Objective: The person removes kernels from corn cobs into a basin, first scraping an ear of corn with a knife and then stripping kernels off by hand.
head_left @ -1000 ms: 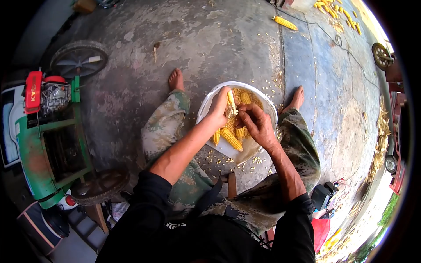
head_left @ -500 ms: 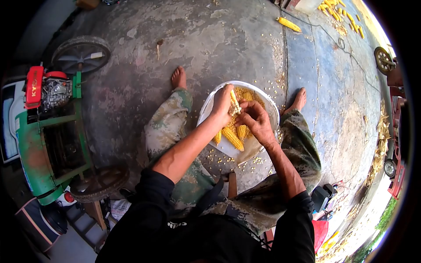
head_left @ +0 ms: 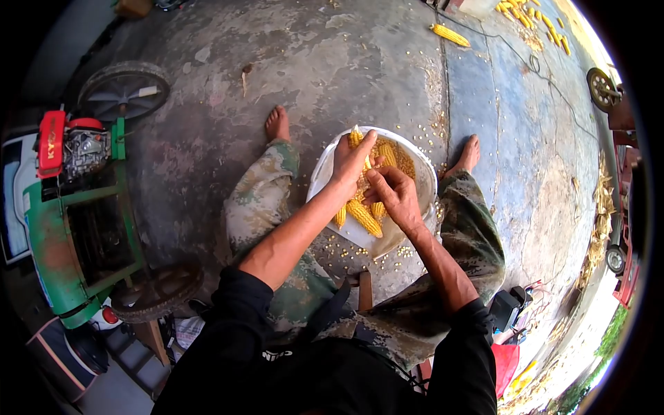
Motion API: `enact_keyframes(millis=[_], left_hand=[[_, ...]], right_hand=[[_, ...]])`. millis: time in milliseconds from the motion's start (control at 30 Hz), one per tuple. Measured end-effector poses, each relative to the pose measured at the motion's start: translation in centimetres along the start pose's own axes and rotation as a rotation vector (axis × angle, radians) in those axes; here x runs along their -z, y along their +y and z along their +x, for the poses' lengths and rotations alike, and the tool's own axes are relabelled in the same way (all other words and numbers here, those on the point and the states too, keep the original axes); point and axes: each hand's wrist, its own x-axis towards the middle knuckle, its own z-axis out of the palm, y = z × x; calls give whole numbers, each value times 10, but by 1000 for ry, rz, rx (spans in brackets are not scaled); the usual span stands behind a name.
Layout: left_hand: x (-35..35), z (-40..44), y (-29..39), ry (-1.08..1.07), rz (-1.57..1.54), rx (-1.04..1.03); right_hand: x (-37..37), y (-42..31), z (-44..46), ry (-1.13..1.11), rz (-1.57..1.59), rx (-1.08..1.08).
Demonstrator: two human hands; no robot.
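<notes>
My left hand (head_left: 351,164) is wrapped around a yellow corn cob (head_left: 355,137), whose pale tip pokes out above the fingers. Against the cob's lower part, the bent fingers and thumb of my right hand (head_left: 395,197) are closed, partly hiding it. Both hands are over a white basin (head_left: 319,181) between my legs. Loose kernels (head_left: 408,166) and several more cobs lie in it, including a full yellow ear (head_left: 363,217) below my hands.
Kernels (head_left: 349,257) are scattered on the concrete around the basin. A green machine (head_left: 69,242) with a red engine (head_left: 52,144) and wheels stands at left. One ear (head_left: 449,34) lies on the floor ahead, near a dark cable (head_left: 508,47) and a corn pile (head_left: 529,17).
The cob has turned in my left hand, so its tip now sticks out at the upper left. My right hand has shifted slightly left and down along it.
</notes>
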Motion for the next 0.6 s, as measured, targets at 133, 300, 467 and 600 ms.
enact_keyframes(millis=[133,300,467,600], left_hand=[[3,4,-9,8,79,31],[1,4,-8,48,171,-7],[7,14,-24,96,240,-107],[8,11,-23,31,212,-63]], right_hand=[[3,17,9,29,88,27],[-4,3,10,77,192,48],[-6,12,11,101,53,90],[-2,18,11,109,135,94]])
